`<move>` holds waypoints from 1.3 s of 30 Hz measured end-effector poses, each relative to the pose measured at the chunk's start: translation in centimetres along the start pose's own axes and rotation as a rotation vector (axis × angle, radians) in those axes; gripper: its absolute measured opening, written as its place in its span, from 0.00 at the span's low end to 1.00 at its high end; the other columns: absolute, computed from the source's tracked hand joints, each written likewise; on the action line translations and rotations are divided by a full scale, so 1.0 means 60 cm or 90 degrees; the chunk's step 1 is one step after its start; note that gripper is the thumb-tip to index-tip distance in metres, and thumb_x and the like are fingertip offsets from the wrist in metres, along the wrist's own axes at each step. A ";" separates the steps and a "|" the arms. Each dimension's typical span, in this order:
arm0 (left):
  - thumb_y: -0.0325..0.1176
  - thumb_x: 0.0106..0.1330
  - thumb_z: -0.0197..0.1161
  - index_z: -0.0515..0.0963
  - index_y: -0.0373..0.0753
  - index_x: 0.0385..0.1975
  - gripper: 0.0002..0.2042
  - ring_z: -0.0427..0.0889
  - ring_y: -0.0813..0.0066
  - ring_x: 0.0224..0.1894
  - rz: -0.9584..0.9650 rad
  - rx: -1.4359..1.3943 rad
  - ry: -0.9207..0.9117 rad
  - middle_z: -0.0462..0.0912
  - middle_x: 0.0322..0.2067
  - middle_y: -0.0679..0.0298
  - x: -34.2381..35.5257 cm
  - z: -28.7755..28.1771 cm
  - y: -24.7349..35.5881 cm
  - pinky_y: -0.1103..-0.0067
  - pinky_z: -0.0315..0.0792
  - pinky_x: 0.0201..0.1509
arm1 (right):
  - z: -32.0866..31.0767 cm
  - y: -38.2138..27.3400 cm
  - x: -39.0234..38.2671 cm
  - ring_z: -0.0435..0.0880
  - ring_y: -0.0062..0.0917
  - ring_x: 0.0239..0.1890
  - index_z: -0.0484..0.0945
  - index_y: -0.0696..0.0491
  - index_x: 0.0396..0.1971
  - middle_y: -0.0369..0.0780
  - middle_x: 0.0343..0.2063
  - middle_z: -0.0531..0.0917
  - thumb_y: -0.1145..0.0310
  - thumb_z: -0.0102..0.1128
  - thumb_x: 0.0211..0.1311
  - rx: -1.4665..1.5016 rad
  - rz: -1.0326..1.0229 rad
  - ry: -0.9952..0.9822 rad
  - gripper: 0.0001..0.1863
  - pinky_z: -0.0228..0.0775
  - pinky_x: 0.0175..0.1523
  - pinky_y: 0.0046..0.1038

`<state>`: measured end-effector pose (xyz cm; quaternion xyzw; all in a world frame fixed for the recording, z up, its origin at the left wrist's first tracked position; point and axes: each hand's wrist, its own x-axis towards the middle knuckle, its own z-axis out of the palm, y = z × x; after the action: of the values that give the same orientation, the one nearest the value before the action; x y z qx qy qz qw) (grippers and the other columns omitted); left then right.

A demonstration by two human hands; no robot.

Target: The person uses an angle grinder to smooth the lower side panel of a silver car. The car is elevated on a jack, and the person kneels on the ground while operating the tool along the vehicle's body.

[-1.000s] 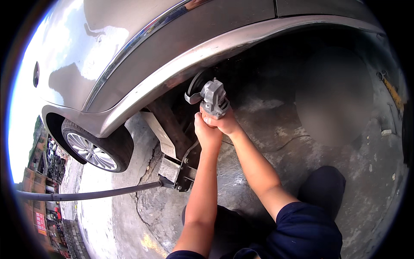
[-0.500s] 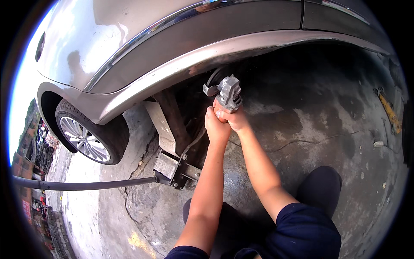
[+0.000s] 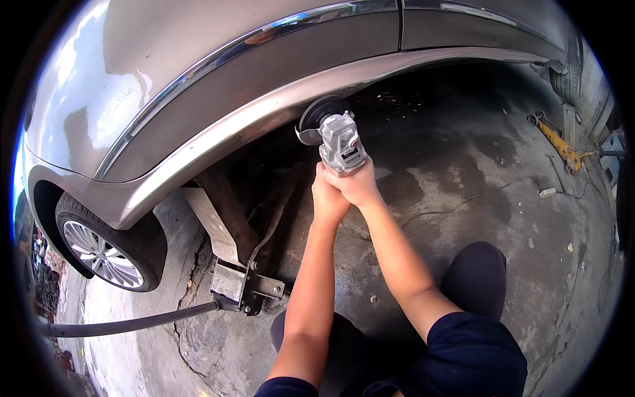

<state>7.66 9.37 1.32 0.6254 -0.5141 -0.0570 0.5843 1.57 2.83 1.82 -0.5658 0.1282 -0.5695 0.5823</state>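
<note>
Both hands hold an angle grinder [image 3: 343, 142] with a grey metal head out in front of me. My right hand [image 3: 358, 183] is wrapped round its body just behind the head. Closed against it from the left and slightly nearer, my left hand [image 3: 329, 198] covers most of the handle. The dark disc [image 3: 322, 111], partly ringed by a metal guard, meets the lower edge of the car's sill [image 3: 264, 109]; exact contact is hidden. Orange sparks [image 3: 397, 99] scatter to the right under the car.
A jack [image 3: 228, 281] with a long bar handle [image 3: 132, 325] stands under the car at left, near a wheel [image 3: 102, 255]. A cord [image 3: 450, 210] crosses the concrete floor. At right are a yellow jack [image 3: 561, 145] and another wheel [image 3: 565, 86].
The view has swung to the right. The grinder's disc now shows up at the sill edge, and sparks have appeared. Both hands keep their hold.
</note>
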 end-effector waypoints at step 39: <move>0.34 0.48 0.78 0.47 0.31 0.75 0.56 0.72 0.30 0.65 -0.021 0.312 -0.523 0.61 0.67 0.29 -0.183 0.173 0.018 0.58 0.74 0.66 | -0.296 0.070 -0.125 0.83 0.22 0.35 0.84 0.51 0.37 0.34 0.32 0.83 0.73 0.71 0.52 0.179 0.556 0.399 0.11 0.75 0.40 0.26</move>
<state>-5.06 10.39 -6.85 0.6787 -0.6906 -0.1860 0.1670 -12.72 -1.44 -11.05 -0.1804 0.4410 -0.4277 0.7682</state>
